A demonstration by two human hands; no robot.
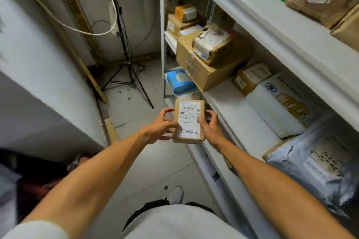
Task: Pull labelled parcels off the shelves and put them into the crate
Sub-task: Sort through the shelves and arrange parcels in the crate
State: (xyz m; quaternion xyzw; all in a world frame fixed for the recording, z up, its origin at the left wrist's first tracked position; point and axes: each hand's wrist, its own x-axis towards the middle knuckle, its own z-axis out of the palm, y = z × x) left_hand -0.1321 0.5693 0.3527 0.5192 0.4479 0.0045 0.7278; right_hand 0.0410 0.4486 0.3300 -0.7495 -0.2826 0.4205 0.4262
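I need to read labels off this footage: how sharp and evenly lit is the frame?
Head view: the small brown parcel gripped by left hand and right hand is sharpest; edges smear, shelf lines bow from wide-angle distortion; lower-left corner is dark.

White metal shelf (229,106) carrying a large cardboard box (202,68), small labelled carton (250,77), white mailer (279,110), grey bag (318,163) lying alongside

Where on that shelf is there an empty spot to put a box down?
A bare patch of middle shelf lies between the big cardboard box and the white padded bag. Further back it is crowded with stacked parcels; the grey bag fills the near end.
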